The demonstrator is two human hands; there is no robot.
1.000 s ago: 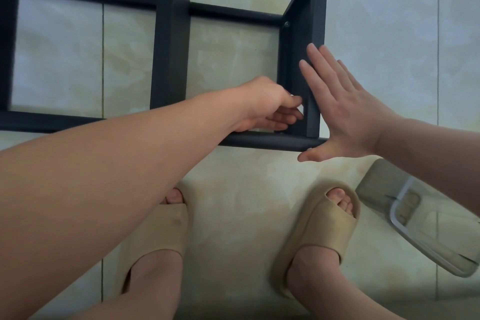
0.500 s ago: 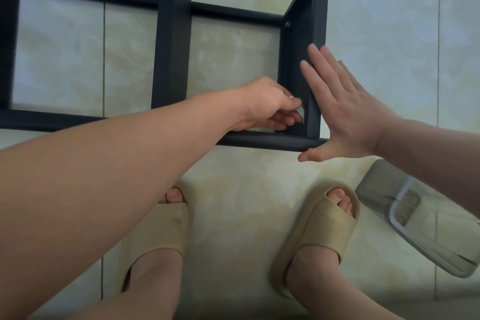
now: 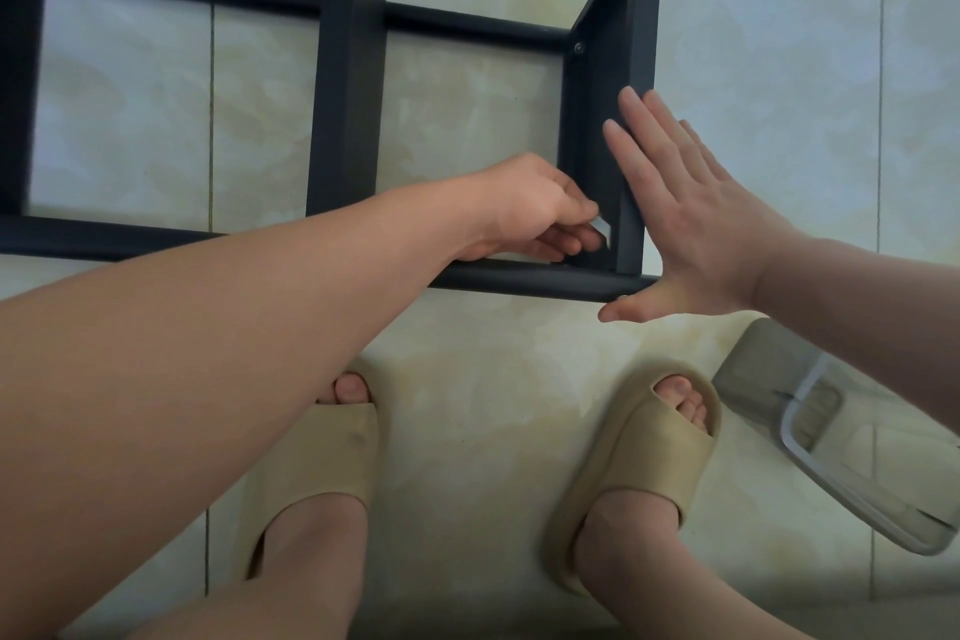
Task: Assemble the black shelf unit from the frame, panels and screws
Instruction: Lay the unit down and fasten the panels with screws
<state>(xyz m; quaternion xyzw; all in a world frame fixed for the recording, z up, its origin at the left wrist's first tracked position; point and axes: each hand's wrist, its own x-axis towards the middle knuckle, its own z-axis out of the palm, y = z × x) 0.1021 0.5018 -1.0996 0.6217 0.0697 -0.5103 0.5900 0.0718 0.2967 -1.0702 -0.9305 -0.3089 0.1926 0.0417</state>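
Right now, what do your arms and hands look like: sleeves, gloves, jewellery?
The left forearm and right forearm are bare, no sleeves in view. The left hand and right hand wear no gloves; no watch, band or ring shows.

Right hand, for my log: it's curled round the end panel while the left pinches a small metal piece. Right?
No: head view shows the right hand flat against the end panel, fingers straight; the left hand does pinch the metal piece.

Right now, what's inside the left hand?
A small silvery piece pokes out of the left hand, low beside the end panel and its inner face. The curled fingers cover the rest, so whether it is a tool or a screw cannot be told.
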